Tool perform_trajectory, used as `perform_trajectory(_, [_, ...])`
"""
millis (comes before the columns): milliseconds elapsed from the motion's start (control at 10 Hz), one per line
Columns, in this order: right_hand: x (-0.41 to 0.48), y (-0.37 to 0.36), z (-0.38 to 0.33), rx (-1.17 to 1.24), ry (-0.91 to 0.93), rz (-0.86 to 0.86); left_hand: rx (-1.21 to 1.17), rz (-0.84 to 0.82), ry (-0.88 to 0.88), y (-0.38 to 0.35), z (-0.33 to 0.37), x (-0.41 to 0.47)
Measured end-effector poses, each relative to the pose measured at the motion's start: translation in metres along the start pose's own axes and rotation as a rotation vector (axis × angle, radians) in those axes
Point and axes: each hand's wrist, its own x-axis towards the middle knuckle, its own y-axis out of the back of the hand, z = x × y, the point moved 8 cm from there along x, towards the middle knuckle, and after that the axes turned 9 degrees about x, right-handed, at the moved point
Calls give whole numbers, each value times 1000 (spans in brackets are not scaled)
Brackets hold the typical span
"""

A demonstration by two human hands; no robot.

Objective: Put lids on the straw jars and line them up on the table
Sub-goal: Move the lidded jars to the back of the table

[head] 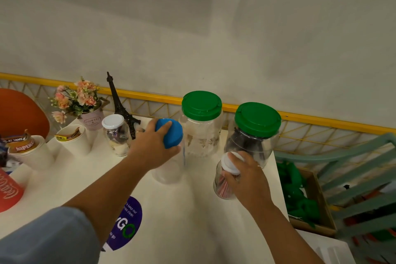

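My left hand point(153, 146) grips the blue lid point(171, 133) of a clear jar point(169, 169) standing on the white table point(182, 221). My right hand point(246, 180) is closed over the white lid point(230, 164) of a small glass jar point(221, 186) holding red-and-white straws. Behind them stand two large clear jars, each with a green lid on: one at the middle point(201, 126), one to the right point(256, 133) with dark contents. A small white-lidded jar point(116, 133) sits further left.
At the back left are a flower pot point(85, 109), a dark tower figurine point(120, 103), two white paper cups point(72, 139) and a red cup point(8, 188). A purple sticker point(128, 223) lies on the table. A yellow rail runs behind; a box with green items point(300, 197) and a green chair are right.
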Motion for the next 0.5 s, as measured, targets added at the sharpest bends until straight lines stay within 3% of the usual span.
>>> perform_trajectory(300, [-14, 27, 22, -76, -158, 54, -40, -28, -158, -11, 57, -20])
perform_trajectory(500, [-12, 25, 19, -115, -170, 21, -67, -36, -173, -5, 51, -27])
